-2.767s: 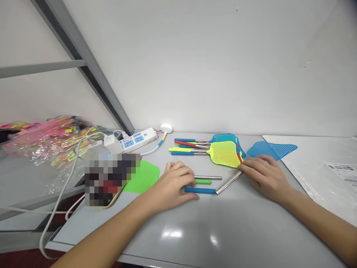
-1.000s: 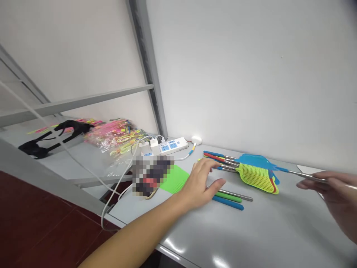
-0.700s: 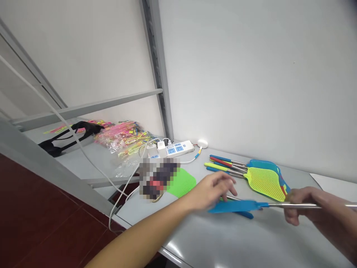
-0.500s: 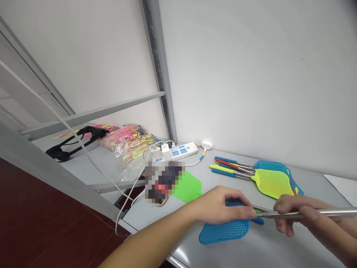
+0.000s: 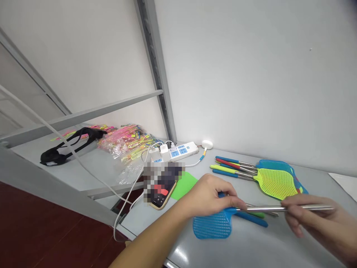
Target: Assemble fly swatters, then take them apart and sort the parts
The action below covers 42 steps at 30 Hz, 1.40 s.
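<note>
"Blue mesh first: where is the blue swatter head [image 5: 212, 225]?"

"Just below the left fingers [image 5: 232, 203], its wide end pointing away from the right side. Its neck meets the metal rod [image 5: 267, 209] right by the thumb tip."

"Are those fingers apart?"

"No, they're clamped on the head near its neck, with a bit of blue showing between thumb and forefinger. How firmly the neck sits in the rod, I can't tell."

"And the right fingers [image 5: 296, 213]?"

"Closed around the rod, toward its far end. It runs nearly level between both sets of fingers."

"What's beneath it?"

"A blue grip [image 5: 252, 219] and a green grip [image 5: 260, 214] lie on the counter [image 5: 267, 247], with a second metal rod [image 5: 275, 214] beside them. The green swatter head [image 5: 184, 184] is partly behind the left wrist."

"Farther out?"

"A phone [image 5: 164, 188], partly pixelated, sits beside the green mesh. Behind it are the power strip [image 5: 182, 151] and a round white device [image 5: 207, 144]. Toward the wall [image 5: 251, 82], swatters lie bunched: a yellow swatter head [image 5: 277, 183] on top, a teal swatter head [image 5: 275, 165] behind, their red, blue and yellow grips [image 5: 227, 167] pointing left."

"And the far left?"

"A shelf [image 5: 95, 167] with a black strap [image 5: 69, 147] and colourful pieces in clear plastic [image 5: 125, 141]."
</note>
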Each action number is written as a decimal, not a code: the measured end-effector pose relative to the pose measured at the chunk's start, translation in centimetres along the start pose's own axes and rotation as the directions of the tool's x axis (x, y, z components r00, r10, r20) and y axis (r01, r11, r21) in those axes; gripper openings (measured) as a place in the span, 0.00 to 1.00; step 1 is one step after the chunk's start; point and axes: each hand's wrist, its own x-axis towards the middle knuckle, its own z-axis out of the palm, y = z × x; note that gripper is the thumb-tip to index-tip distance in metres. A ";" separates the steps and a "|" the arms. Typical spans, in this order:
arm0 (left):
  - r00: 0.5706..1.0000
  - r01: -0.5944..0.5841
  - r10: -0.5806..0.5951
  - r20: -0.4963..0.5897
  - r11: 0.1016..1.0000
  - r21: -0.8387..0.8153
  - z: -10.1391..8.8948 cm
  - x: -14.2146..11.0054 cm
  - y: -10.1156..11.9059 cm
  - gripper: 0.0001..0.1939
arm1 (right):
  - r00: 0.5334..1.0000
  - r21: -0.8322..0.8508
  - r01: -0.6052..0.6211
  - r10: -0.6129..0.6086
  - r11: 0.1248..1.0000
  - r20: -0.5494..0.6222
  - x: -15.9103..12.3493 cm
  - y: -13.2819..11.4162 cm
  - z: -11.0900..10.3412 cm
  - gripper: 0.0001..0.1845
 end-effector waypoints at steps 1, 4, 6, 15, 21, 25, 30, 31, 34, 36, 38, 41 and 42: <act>1.000 -0.006 0.007 -0.010 0.998 0.057 -0.2 0.0 0.0 0.13 | 0.995 0.057 -0.071 0.067 0.996 0.078 -0.3 -0.6 0.3 0.13; 0.995 -0.032 0.058 -0.079 0.953 0.302 -0.5 0.1 -0.2 0.15 | 0.972 0.104 -0.177 0.158 0.979 0.174 -0.3 -1.8 0.0 0.12; 0.987 -0.059 0.121 -0.106 0.885 0.462 -0.4 0.4 -0.5 0.18 | 0.979 0.020 -0.125 0.120 0.992 0.166 0.4 -1.9 -1.0 0.07; 0.973 -0.046 0.197 -0.117 0.668 0.742 1.1 0.3 -1.3 0.21 | 0.844 -0.608 0.536 -0.360 0.586 0.397 0.7 -4.2 0.2 0.10; 0.952 -0.153 0.296 -0.073 0.673 0.723 2.2 0.3 -0.3 0.20 | 0.773 -0.592 0.591 -0.176 0.549 0.609 1.0 -7.1 4.5 0.08; 0.896 -0.211 0.419 -0.147 0.693 0.690 1.1 -0.4 0.8 0.16 | 0.792 -0.443 0.343 -0.002 0.828 0.610 2.4 -7.6 3.6 0.16; 0.873 -0.277 0.417 -0.252 0.851 0.447 -1.6 -1.0 0.7 0.34 | 0.819 -0.235 -0.071 0.192 0.969 0.541 3.8 -8.3 0.6 0.21; 0.871 -0.291 0.415 -0.264 0.867 0.404 -2.0 -1.0 0.3 0.37 | 0.810 -0.185 -0.134 0.216 0.973 0.546 3.9 -8.3 0.0 0.21; 0.861 -0.330 0.440 -0.254 0.865 0.378 -2.4 -0.4 -0.8 0.46 | 0.742 -0.048 -0.314 0.277 0.948 0.610 3.7 -8.3 -1.4 0.22; 0.859 -0.334 0.452 -0.240 0.851 0.406 -2.1 0.0 -1.2 0.51 | 0.690 0.027 -0.420 0.300 0.907 0.658 3.4 -8.3 -2.0 0.22; 0.861 -0.313 0.434 -0.266 0.863 0.396 -1.6 0.2 -1.3 0.42 | 0.658 0.063 -0.472 0.304 0.879 0.689 3.0 -8.4 -2.2 0.21; 0.862 -0.306 0.394 -0.320 0.906 0.291 -0.7 0.1 -0.9 0.15 | 0.687 -0.014 -0.387 0.299 0.922 0.663 2.3 -8.5 -1.7 0.22; 0.871 -0.290 0.363 -0.332 0.924 0.248 -0.5 0.1 -0.8 0.14 | 0.723 -0.074 -0.310 0.286 0.948 0.629 2.0 -8.5 -1.5 0.22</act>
